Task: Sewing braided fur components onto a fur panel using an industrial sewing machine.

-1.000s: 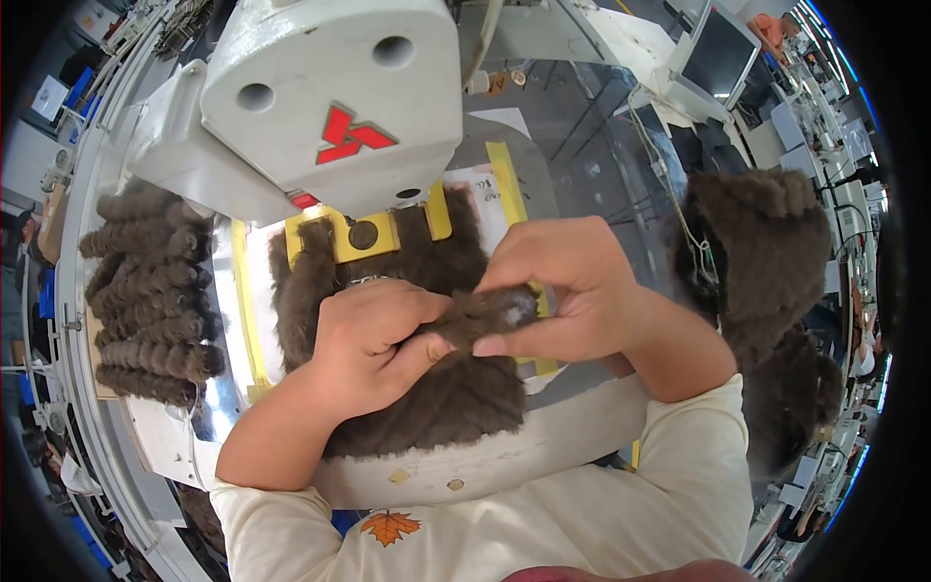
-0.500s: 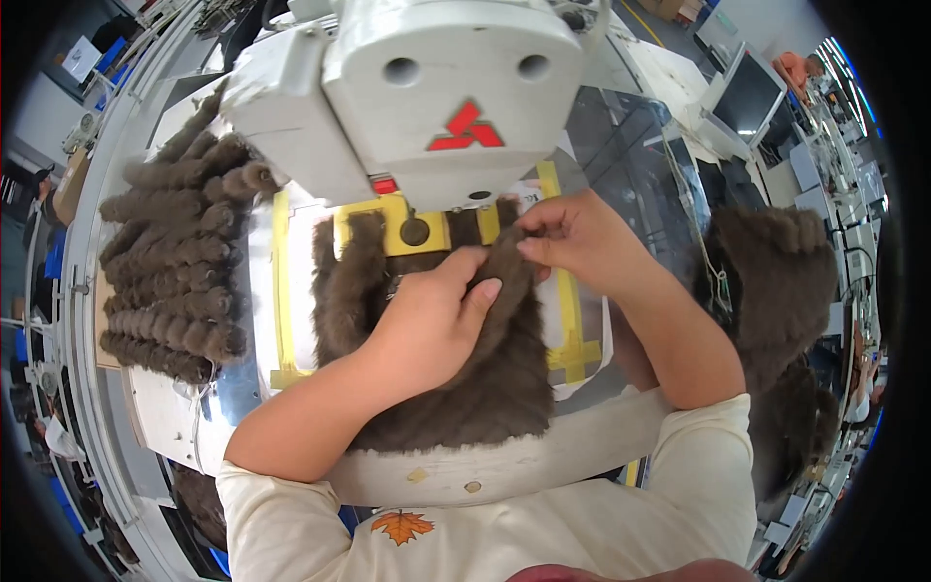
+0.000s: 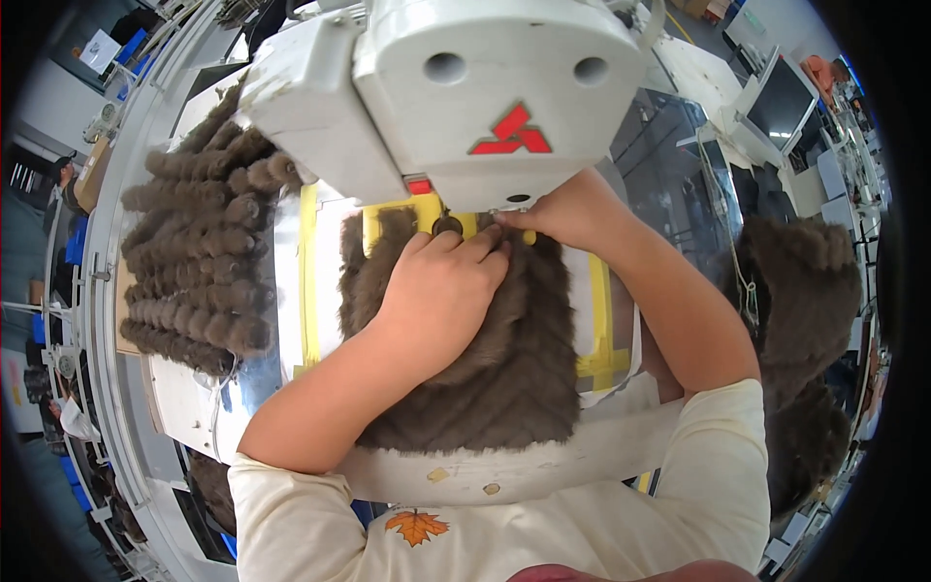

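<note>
My left hand (image 3: 436, 291) is closed on a brown fur strip (image 3: 504, 315), its bent fingers pressed together over the upper part. My right hand (image 3: 564, 215) pinches at the strip's top end, close beside my left fingertips and just beneath the white machine head (image 3: 499, 73) with a red emblem; its fingertips are partly hidden. The strip lies over a larger brown fur panel (image 3: 480, 412) with a chevron pattern. A yellow plate (image 3: 378, 228) with a dark round part shows above the panel, partly covered by fur and fingers.
Rolled fur strips (image 3: 194, 301) are heaped on the left. More fur pieces (image 3: 800, 301) hang at the right, beside hanging cords and below a monitor (image 3: 786, 97). A white curved front edge (image 3: 407, 475) lies before my body. Other people (image 3: 819, 78) sit at stations around the edges.
Both hands have moved up toward the machine head with the fur strip, which has turned from crosswise to lengthwise on the panel. My left fingers now lie over it. The view has shifted.
</note>
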